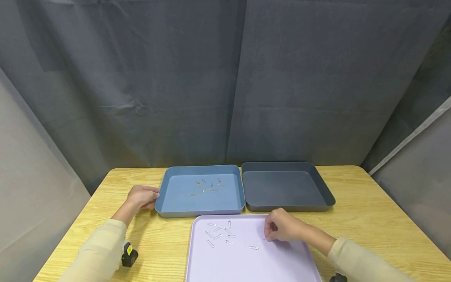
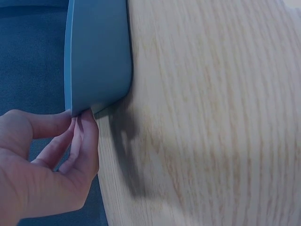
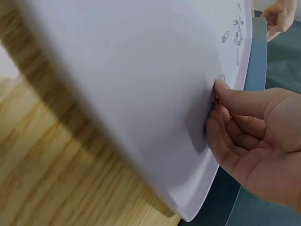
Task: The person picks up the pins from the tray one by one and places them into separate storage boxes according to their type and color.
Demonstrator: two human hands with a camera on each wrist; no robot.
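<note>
Three trays sit together on the wooden surface [image 1: 370, 219]: a blue tray [image 1: 165, 196] at centre left of the head view, a dark grey tray [image 1: 324, 196] to its right, and a lilac tray [image 1: 197, 250] at the bottom centre, close enough that small items need only a short carry between them.

The left hand [image 1: 141, 197] rests at the blue tray's left wall, thumb and fingertips [image 2: 82, 127] pinching its corner, probably to steady the tray. A few gold pins [image 1: 208, 186] lie on its floor.

The right hand [image 1: 282, 229] hovers low over the lilac tray, fingers curled, with thumb and forefinger pinched on a small gold pin [image 3: 216, 98] against the tray floor; the wrist view shows it at the fingertips. Just left of this hand lies a loose scatter of silver pins [image 1: 220, 235], one stray nearest the fingers. The grey tray looks empty.
</note>
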